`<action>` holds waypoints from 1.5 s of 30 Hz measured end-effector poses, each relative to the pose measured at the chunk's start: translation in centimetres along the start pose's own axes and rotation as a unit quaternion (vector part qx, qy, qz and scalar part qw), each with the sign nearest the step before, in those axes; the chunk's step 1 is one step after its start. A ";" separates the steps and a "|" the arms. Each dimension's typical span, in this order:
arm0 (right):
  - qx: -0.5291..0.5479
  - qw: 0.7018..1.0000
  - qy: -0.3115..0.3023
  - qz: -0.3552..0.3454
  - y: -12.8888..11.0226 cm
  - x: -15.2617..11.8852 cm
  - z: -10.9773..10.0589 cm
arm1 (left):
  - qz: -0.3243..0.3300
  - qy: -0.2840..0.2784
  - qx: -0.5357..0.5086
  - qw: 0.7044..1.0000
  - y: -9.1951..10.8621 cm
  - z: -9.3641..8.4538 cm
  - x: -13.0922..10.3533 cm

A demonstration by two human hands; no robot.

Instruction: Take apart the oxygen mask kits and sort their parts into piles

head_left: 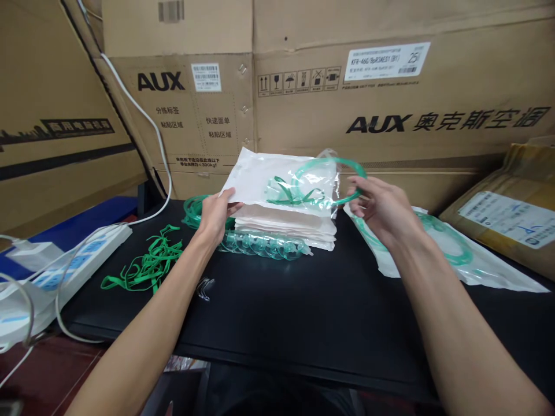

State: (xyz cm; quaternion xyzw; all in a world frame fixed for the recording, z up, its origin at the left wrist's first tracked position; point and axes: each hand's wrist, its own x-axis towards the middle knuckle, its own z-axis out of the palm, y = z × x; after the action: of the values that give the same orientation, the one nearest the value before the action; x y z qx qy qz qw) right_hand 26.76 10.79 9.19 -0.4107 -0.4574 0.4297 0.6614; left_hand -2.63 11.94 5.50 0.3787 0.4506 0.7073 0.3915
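Note:
My left hand [215, 215] grips the left end of a white pouch [251, 176] with a clear front. Inside the pouch lie a pale green mask-like part and a green strap [281, 189]. My right hand [381, 208] pinches a coil of green tubing [361, 169], which sits partly within the pouch's right end and partly outside it. Beneath the pouch is a stack of white pouches [286, 226]. In front of that stack runs a row of nested clear green masks [264, 245]. More coiled green tubing [193, 212] rests behind my left hand.
Loose green straps [151, 263] and thin metal strips [205, 288] lie on the black table [303, 318]. Pouches with tubing [451, 245] lie at right, beside a taped parcel [507, 202]. A power strip [87, 266] with cables borders the left; large cartons [303, 127] stand behind.

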 end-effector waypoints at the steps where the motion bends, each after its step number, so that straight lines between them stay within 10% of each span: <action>1: 0.008 0.999 0.033 -0.014 -0.5 0.3 -0.5 | 0.009 0.010 0.006 1.000 0.0 -0.2 0.2; 7: 0.070 0.954 0.247 -0.152 -2.8 2.1 -3.4 | 0.068 0.025 0.099 0.992 -0.4 -1.0 0.7; 14: 0.073 0.922 0.309 -0.224 -3.9 1.8 -3.8 | 0.187 0.042 0.243 0.951 0.2 -1.5 -0.8; 19: 0.071 0.919 0.291 -0.257 -4.4 0.7 -3.0 | 0.275 -0.137 0.422 0.853 1.2 0.7 -0.8; 26: 0.101 0.902 0.268 -0.323 -7.1 -1.3 -2.0 | 0.118 -0.284 0.526 0.793 -0.4 6.4 2.3; 31: 0.060 0.930 0.175 -0.318 -10.3 -4.6 -0.5 | 0.055 -0.313 0.519 0.794 -0.3 7.2 1.9; 36: 0.045 0.962 0.099 -0.249 -11.3 -7.9 1.6 | 0.108 -0.370 0.370 0.846 3.0 5.9 -2.9; 40: 0.077 0.979 0.038 -0.186 -11.6 -9.8 3.3 | 0.082 -0.495 0.237 0.832 4.7 4.1 -7.9; 45: 0.071 0.989 0.035 -0.123 -11.6 -11.7 2.7 | -0.179 -0.597 0.025 0.781 3.8 1.5 -12.7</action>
State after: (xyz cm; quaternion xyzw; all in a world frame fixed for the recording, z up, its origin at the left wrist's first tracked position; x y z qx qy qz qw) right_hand 23.90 -3.21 17.74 -0.3183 -0.4495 0.3614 0.7523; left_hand 3.08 0.01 7.21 0.6477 0.2038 0.2449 0.6921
